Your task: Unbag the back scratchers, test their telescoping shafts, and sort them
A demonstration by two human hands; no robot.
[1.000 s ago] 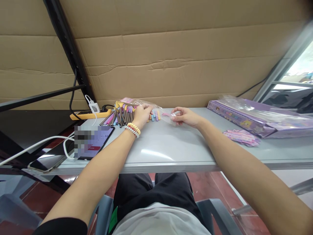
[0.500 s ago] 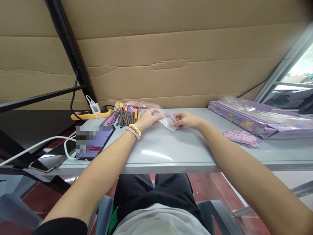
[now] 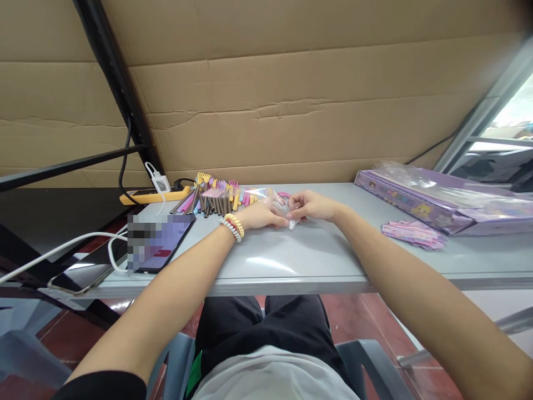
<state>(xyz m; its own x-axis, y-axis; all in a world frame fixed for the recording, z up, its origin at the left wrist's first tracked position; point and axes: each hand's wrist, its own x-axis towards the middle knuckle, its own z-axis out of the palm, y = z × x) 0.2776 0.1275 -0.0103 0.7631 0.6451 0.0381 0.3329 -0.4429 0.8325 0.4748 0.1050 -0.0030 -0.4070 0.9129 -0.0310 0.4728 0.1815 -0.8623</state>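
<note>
My left hand and my right hand meet at the middle of the grey table. Both pinch a small clear plastic bag with something pink inside it. My left wrist wears yellow, red and white coil bands. Just behind my left hand lies a pile of brown pens with coloured tops, partly under clear plastic.
A phone on a white cable lies at the table's left end, a second phone beside it. A yellow power strip sits behind. A purple box under plastic wrap and pink cards lie on the right. Cardboard backs the table.
My left hand left the pen pile and moved right to the small bag. Both hands now pinch the bag, drawn a little nearer to me.
</note>
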